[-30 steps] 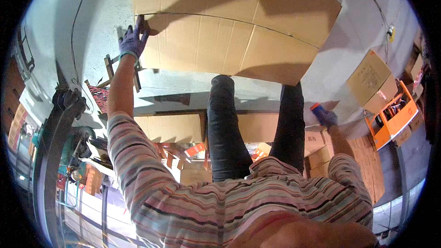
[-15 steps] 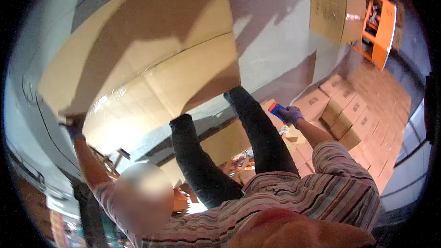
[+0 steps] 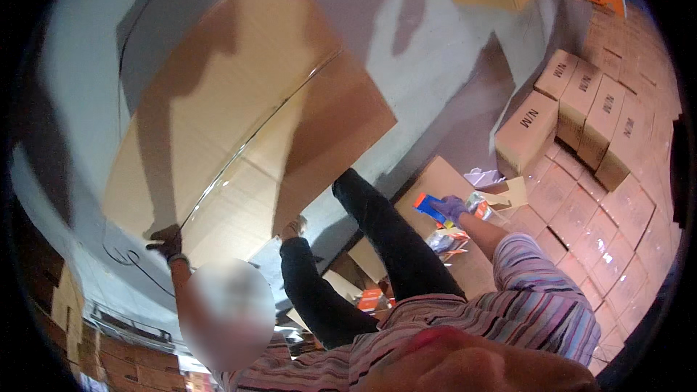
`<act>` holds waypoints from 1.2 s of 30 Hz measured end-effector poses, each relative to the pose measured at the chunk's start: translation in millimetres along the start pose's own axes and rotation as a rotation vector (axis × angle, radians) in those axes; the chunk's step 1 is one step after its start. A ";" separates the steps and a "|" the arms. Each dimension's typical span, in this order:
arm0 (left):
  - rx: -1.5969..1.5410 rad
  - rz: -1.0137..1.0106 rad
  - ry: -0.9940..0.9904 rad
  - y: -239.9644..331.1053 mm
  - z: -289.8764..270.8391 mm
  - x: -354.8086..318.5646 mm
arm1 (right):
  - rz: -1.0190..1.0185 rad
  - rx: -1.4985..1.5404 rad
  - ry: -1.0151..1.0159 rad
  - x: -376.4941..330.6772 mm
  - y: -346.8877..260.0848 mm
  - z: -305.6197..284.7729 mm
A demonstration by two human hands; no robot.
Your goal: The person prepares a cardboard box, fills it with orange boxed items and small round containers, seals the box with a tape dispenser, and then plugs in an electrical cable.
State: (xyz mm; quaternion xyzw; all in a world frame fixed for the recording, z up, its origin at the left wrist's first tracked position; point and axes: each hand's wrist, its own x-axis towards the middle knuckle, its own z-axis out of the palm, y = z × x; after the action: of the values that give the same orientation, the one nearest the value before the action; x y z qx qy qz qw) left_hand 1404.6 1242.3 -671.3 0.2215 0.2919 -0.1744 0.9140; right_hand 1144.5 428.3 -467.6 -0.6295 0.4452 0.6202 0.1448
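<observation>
Gripping a blocky blue-and-orange object (image 3: pixel 430 207) is the gloved right hand (image 3: pixel 451 209).

Your right hand (image 3: pixel 451 208) wears a purple glove, and the handheld tool (image 3: pixel 434 212) in it is bright blue with an orange end. The glove on your left hand (image 3: pixel 167 242) looks dark in shadow. Before you, the cardboard sheet (image 3: pixel 218 101) is plain tan, darkened to brown by shadows. Your shirt (image 3: pixel 508 319) carries pink, white, grey and black stripes; your trousers (image 3: pixel 396 247) are black. The cartons (image 3: pixel 524 144) are pinkish brown with dark printing, the floor (image 3: pixel 443 65) pale blue-grey.
</observation>
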 end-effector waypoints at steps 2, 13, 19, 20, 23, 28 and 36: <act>0.061 -0.045 0.060 -39.0 38.2 53.4 | 0.000 0.061 0.008 6.4 5.0 2.6; 1.111 -0.177 0.601 -278.6 296.8 195.9 | -0.033 0.458 0.021 -32.8 37.8 95.7; 2.030 0.222 0.053 -374.4 426.3 131.7 | 0.128 0.711 0.061 -94.6 70.2 262.6; 2.052 0.353 -0.053 -364.7 426.6 135.2 | 0.115 0.731 0.050 -97.0 47.6 283.2; 2.192 0.411 -0.370 -353.1 416.1 86.7 | 0.126 1.519 -0.150 -160.8 2.2 370.3; 2.411 0.159 -0.875 -361.8 353.0 -2.7 | 0.320 1.368 -0.251 -223.2 -36.7 586.3; 2.588 -0.130 -2.029 -405.8 247.1 -155.2 | 0.537 1.846 -0.301 -327.7 -210.3 753.7</act>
State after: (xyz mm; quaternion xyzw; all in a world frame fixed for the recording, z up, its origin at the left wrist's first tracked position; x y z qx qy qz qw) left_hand 1216.1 805.3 -518.7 -0.5815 0.7117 0.3880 0.0695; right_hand 863.2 1224.8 -389.6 -0.0600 0.8619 0.1137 0.4906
